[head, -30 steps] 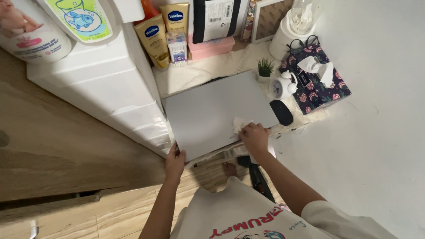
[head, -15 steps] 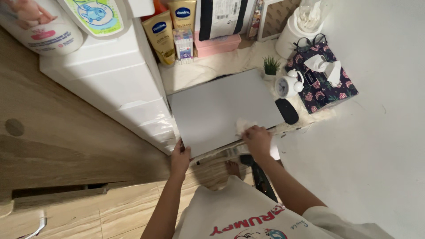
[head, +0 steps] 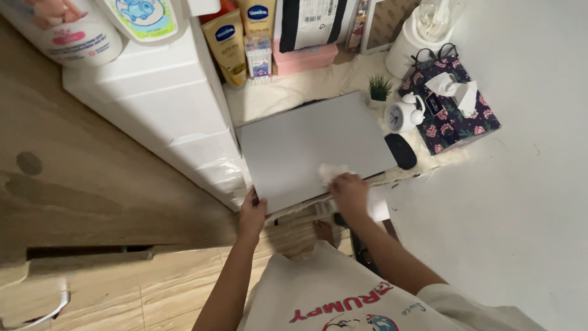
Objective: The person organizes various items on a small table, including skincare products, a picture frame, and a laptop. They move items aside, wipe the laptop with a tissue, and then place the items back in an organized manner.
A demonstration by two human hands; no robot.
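White drawer unit (head: 160, 116) fills the upper left, bottles on top; wood floor (head: 110, 288) below it. Next in size is the closed grey laptop (head: 309, 150), flat on a fluffy cream cloth (head: 288, 92) over the counter (head: 392, 208), just right of the drawers.

Change since a sec ago: the crumpled white tissue (head: 331, 170) under the right hand (head: 350, 191) has slid a bit leftward along the lid's near edge, from near the lower right corner toward the middle. Left hand (head: 252, 213) hasn't shifted relative to the laptop; same near-left corner. The whole view also drifted, so part of the apparent move is the head cam. My read: wiping of the lid is under way, w/ the near strip being covered and most of the lid's far area not yet passed over in these frames.

Laptop orientation: long axis runs left–right in view, tilted so the right end sits farther from the person than the left. Lid faces up. One long edge lies toward the person; can't tell which edge is the hinge.

Fingers: right hand pressed down on the tissue, fingers curled over it, gripping it against the lid. Left hand's fingers closed on the laptop's near-left corner, thumb on top, steadying it.

Smaller stuff at the right end: floral tissue box (head: 453, 110), white teapot-shaped clock (head: 404, 115), black mouse (head: 401, 151) just beside the laptop's right edge, tiny potted plant (head: 380, 89).
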